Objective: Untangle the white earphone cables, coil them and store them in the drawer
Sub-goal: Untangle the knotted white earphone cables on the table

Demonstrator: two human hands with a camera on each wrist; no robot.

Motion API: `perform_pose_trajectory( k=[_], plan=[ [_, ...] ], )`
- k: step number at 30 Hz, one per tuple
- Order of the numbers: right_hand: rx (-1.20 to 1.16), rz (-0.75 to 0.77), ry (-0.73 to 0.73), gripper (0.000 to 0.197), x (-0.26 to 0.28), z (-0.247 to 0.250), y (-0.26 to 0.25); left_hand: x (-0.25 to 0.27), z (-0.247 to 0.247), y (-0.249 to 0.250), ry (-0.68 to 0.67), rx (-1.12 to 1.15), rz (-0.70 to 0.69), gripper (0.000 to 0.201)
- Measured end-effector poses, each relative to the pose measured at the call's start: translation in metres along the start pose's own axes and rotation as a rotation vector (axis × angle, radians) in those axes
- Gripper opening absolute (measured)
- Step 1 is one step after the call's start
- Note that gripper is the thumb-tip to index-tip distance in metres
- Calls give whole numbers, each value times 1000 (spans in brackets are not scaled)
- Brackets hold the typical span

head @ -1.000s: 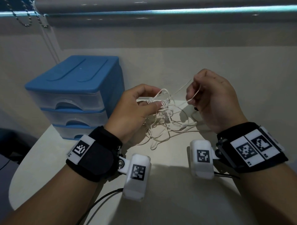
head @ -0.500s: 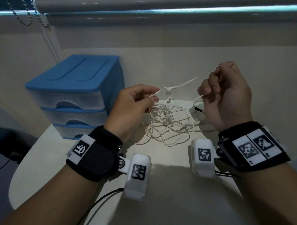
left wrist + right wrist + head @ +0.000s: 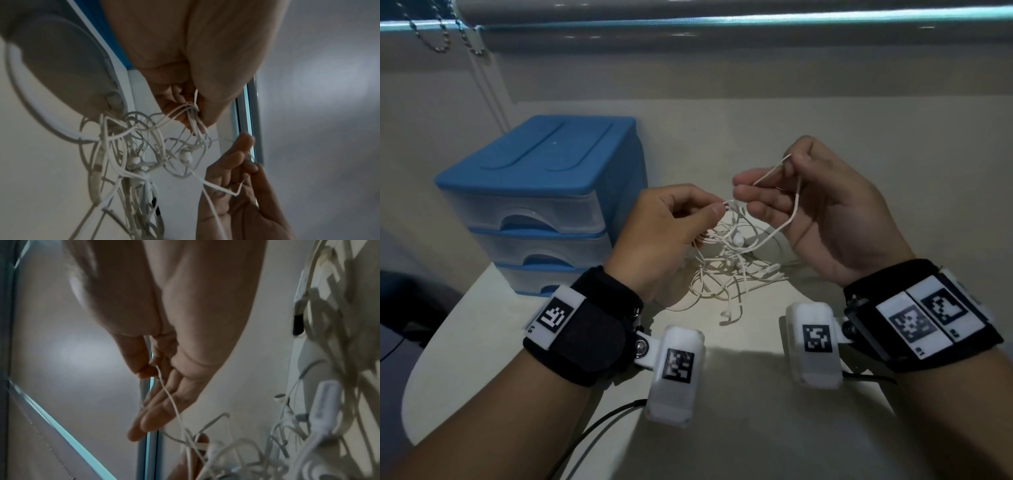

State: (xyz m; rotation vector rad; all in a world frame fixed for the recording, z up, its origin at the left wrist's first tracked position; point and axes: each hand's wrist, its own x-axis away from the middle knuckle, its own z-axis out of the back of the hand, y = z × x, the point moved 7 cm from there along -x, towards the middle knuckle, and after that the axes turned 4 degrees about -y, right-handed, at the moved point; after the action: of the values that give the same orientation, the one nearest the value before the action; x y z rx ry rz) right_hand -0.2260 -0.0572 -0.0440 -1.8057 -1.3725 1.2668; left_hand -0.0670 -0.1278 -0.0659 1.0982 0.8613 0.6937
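Note:
A tangle of white earphone cables (image 3: 726, 270) lies on the pale table (image 3: 722, 428) between my hands. My left hand (image 3: 720, 209) pinches several strands at the top of the tangle between thumb and forefinger; the left wrist view shows this hand (image 3: 194, 112) bunching them. My right hand (image 3: 788, 160), palm turned up, pinches one strand (image 3: 796, 205) between thumb and index finger, the other fingers (image 3: 744, 205) stretched toward the left hand. That strand (image 3: 174, 405) hangs in a slack loop from the right hand (image 3: 155, 368) down to the tangle (image 3: 236, 456).
A blue three-drawer unit (image 3: 544, 192) with translucent drawers, all closed, stands at the back left of the table. The wall is close behind, with a roller blind and bead chain (image 3: 441, 37) above. The table's rounded front left edge (image 3: 417, 377) drops off to the floor.
My right hand has come down and left toward the left hand and turned palm up. The strand it had stretched taut now hangs slack. The left hand has kept its pinch.

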Motion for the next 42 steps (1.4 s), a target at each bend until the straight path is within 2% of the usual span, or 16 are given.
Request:
perform_pose_trajectory(
  k=[7, 11, 14, 17, 21, 24, 28, 30, 31, 34, 37, 40, 42],
  plan=[
    [-267, 102, -130, 17, 4, -8, -13, 0, 3, -4, 37, -6, 40, 7],
    [-214, 16, -154, 17, 3, -12, -4, 0, 0, -5, 15, 3, 36, 6],
    [-96, -68, -213, 16, 3, -23, 9, 2, -7, -2, -78, 30, 19, 5],
    [-100, -64, -248, 15, 5, -30, 9, 3, -12, -4, -130, 58, 27, 8],
    [-194, 18, -203, 13, 4, -26, -2, 0, -7, -8, -73, 14, 51, 5],
    [-179, 36, -92, 18, 3, -14, -5, -1, 1, -6, 13, -5, 36, 5],
    [109, -54, 133, 29, 3, 10, 0, -1, 9, -3, 122, 50, -4, 8],
    [343, -68, 209, 25, 4, 20, 2, -1, 10, -2, 145, 107, -8, 11],
    [446, -71, 211, 19, 3, 21, 2, -2, 10, -2, 150, 131, -11, 12],
    [631, -91, 173, 31, 2, 24, 5, -3, 10, -1, 149, 148, -24, 13],
    [785, -98, 138, 27, 0, 22, 7, -4, 10, -2, 148, 148, -37, 13],
    [830, -96, 152, 20, 0, 25, 7, -4, 10, 0, 143, 152, -50, 12],
    [838, -79, 133, 7, 0, 25, 5, -3, 10, 1, 141, 154, -56, 11]
  ],
)
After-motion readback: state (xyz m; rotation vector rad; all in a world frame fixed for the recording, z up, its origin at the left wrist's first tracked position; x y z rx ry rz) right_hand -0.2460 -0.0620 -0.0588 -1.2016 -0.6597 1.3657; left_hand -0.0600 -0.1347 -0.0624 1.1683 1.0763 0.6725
